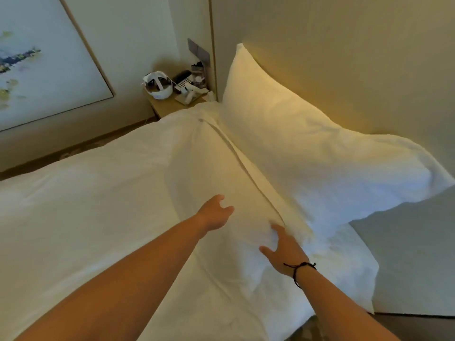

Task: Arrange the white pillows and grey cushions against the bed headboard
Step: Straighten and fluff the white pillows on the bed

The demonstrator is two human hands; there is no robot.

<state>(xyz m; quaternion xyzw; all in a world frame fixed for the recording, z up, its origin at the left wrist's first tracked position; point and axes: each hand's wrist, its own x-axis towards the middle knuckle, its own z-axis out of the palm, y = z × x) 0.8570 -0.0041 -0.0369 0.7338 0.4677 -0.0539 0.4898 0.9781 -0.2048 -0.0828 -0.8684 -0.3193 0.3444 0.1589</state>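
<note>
1. Closest to me: both bare arms reach out over the bed. Right hand (pixel 283 249), w/ a dark cord on the wrist, lies on the near white pillow (pixel 221 180); thumb is out to the side and the fingertips sink into the fabric by the seam. Can't tell if they're pinching cloth or just pressing, view's too soft there.
2. Left hand (pixel 216 212) is a bit further along the same pillow, fingers loosely curved w/ nothing in them, hovering over or just brushing the cover.
3. That near pillow lies flat, well short of the headboard (pixel 344 70), running lengthwise toward it. Not placed yet, I'd say.
4. Beyond it, a second white pillow (pixel 307 148) is already propped on its long edge, leaning against the headboard; its right end sags down and droops.
5. Grey fabric (pixel 406 254) at the far right, below that drooping end, near the headboard side. Probably a grey cushion, but only part shows.
6. Furthest: a bedside table (pixel 167 104) w/ clutter, left of the headboard, and a framed painting (pixel 44 60) further left of that.
7. Progress, my guess: early to midway. One pillow is up; the near one needs standing against the headboard, and the cushions go in front after.
</note>
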